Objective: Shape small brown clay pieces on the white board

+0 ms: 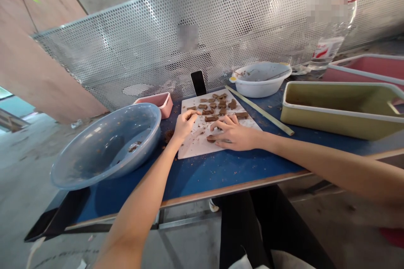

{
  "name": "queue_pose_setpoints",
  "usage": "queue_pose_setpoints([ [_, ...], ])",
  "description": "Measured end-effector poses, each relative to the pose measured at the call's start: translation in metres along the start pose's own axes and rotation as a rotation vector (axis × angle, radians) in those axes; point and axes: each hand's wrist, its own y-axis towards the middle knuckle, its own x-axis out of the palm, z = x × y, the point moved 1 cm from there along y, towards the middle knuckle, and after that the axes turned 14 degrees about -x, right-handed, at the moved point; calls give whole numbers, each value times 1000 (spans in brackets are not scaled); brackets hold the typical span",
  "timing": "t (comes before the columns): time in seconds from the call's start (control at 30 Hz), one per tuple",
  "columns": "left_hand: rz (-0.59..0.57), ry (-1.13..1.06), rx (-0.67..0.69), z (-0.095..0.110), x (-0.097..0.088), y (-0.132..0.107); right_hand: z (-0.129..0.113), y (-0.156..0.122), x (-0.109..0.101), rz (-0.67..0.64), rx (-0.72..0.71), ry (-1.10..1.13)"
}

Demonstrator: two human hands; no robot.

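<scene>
A white board (197, 145) lies on the blue table (205, 172), with several small brown clay-like pieces (217, 107) set out on its far half. My left hand (184, 124) rests at the board's left edge, fingers curled and pinched on a small brown piece. My right hand (235, 134) lies on the board with its fingers pressed down over a brown lump (211, 138) at its fingertips.
A big blue bowl (107, 143) with crumbs stands at the left, a small pink tub (158, 101) behind it. A phone (198, 83) leans on the perforated metal screen. A white bowl (260, 79), a pale stick (259, 110), a yellow-green tray (341, 109), a pink tray (366, 67) and a plastic bottle (328, 46) are at the right.
</scene>
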Motion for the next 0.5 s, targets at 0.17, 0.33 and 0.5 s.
queue_pose_setpoints([
  [0.17, -6, 12, -10, 0, 1, 0, -2, -3, -1, 35, 35, -28],
  [0.33, 0, 40, -6, -1, 2, -1, -1, -1, -8, -30, 41, 44],
  [0.5, -28, 137, 19, 0, 5, -5, -30, -10, -42, 213, -30, 194],
])
